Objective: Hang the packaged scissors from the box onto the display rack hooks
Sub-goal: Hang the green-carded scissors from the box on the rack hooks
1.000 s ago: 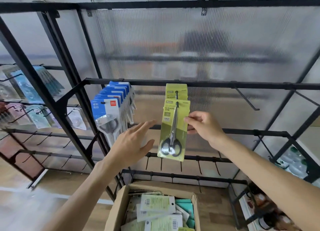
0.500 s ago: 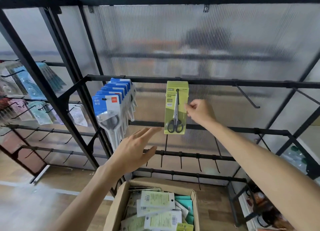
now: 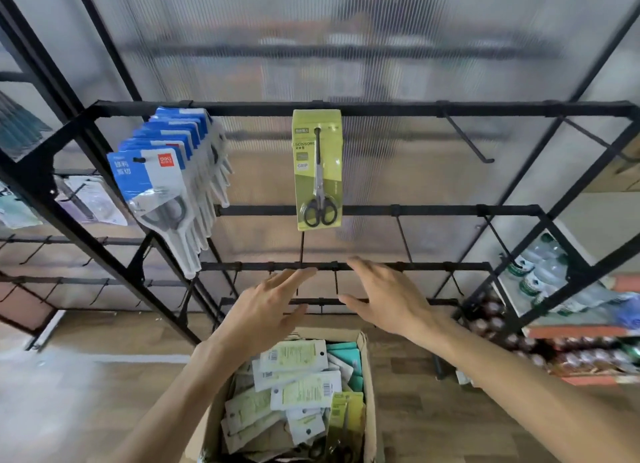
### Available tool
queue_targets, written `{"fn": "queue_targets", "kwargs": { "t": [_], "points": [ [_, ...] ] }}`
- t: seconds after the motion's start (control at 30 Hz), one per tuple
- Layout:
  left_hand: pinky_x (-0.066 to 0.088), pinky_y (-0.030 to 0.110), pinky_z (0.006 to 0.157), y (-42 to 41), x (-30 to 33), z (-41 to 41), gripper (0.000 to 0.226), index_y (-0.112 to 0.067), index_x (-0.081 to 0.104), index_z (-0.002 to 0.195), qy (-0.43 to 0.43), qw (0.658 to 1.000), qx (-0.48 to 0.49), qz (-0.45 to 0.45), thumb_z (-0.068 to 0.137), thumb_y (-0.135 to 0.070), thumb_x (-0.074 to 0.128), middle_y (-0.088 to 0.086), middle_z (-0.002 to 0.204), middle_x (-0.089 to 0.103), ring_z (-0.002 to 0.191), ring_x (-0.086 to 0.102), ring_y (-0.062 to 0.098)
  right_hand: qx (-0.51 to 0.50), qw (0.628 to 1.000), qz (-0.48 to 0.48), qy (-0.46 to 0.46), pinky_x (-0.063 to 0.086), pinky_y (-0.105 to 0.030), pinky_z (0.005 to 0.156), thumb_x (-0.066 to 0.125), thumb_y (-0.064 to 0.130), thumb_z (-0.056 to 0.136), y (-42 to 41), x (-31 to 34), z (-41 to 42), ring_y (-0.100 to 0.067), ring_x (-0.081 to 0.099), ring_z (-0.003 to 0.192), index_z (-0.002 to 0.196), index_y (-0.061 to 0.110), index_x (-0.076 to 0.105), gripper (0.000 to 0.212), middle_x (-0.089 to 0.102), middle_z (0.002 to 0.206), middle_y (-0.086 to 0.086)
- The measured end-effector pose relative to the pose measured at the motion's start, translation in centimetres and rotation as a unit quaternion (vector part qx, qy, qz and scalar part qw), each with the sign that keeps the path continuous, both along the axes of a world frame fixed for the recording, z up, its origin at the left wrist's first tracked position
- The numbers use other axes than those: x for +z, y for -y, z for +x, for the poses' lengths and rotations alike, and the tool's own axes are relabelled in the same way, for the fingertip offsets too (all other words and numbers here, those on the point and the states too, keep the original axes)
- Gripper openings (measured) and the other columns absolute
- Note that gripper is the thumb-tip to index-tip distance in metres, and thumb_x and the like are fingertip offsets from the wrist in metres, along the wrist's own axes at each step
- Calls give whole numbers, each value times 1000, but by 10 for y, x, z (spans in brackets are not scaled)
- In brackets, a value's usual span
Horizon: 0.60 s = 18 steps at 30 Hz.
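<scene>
One yellow-green carded pack of scissors (image 3: 318, 171) hangs on a hook of the black metal display rack (image 3: 381, 109); many packs lie in the open cardboard box (image 3: 367, 376) below, so most work remains, I judge. Both hands, left (image 3: 266, 310) and right (image 3: 388, 299), hover spread and empty above the box, near lower rack bars. Bare hooks stand free to the right.

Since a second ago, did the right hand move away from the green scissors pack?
Yes. The right hand has let go of the green scissors pack and dropped below it, past the rack's lower bar, toward the box.
</scene>
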<state>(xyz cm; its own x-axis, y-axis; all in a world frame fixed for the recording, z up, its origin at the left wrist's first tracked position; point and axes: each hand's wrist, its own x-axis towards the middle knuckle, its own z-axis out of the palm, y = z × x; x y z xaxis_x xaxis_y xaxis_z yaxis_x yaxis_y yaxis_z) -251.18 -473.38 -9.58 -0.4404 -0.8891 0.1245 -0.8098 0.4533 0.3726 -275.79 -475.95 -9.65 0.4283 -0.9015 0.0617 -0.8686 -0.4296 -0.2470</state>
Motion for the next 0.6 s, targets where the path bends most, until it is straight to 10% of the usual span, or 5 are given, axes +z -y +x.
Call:
{"fn": "queue_targets", "kwargs": {
  "t": [0.37,0.6],
  "points": [
    [52,34,89,-57,-147,-20,62,-33,28,152,39,977,36,208,97,-34,57,-8,148,43,120,56,17,-33,974,223,-17,23,-38,123,56,44,99,-66,-110,-43,-14,2,154,160,26,8,80,-4,168,4],
    [50,36,89,-109,-256,-39,59,-28,34,148,79,917,78,384,95,-32,57,-1,143,49,118,57,23,-44,943,326,-48,31,-38,119,55,50,97,-115,-200,-59,-18,12,153,160,27,9,81,1,168,1]
  ]
}}
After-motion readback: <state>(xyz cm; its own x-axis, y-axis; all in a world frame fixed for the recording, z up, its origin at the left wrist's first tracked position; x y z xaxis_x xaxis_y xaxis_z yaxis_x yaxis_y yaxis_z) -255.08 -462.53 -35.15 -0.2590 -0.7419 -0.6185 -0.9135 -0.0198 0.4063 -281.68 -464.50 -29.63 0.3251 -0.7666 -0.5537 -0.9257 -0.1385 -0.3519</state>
